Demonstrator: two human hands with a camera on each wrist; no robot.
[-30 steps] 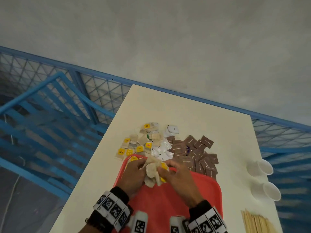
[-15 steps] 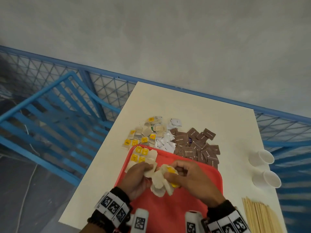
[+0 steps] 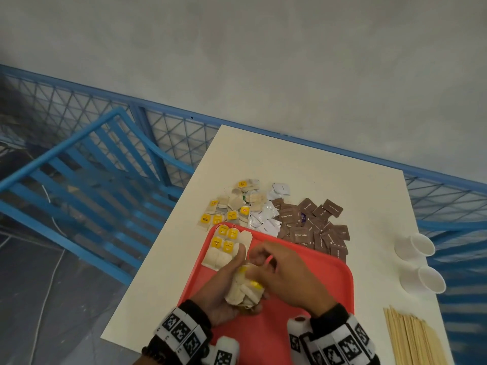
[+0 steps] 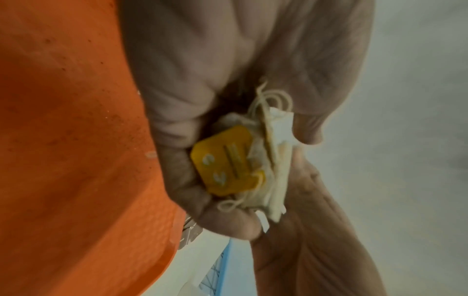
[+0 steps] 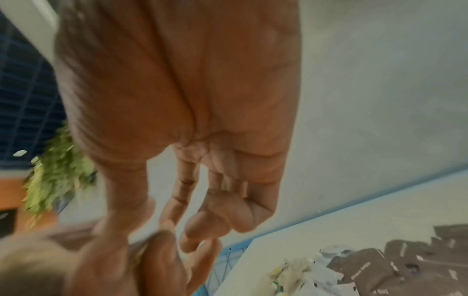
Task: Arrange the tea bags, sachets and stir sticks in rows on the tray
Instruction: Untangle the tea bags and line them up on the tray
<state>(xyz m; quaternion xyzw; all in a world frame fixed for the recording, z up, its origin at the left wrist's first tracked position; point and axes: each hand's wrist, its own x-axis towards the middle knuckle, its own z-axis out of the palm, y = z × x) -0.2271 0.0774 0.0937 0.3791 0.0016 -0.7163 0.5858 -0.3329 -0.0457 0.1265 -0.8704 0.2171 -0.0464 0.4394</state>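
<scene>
Resting over the red tray [image 3: 324, 275] low in the frame, a bunch of tea bags [image 3: 243, 289] is held tight in the curled left hand [image 3: 221, 285]. One string is pinched by the right hand [image 3: 284, 272]. More tea bags [image 3: 224, 246] are laid in rows at the tray's upper left corner.

black sleeves [image 3: 330, 313], marker-printed white wristbands [image 3: 181, 330]

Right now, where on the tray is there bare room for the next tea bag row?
Free: the red tray right of the placed tea bags, up to its far and right rims, though the right hand hangs over part. Left hand grips a tea bag bundle. Crowded: tray's far-left corner, and the table beyond the far rim with brown sugar sachets.
</scene>
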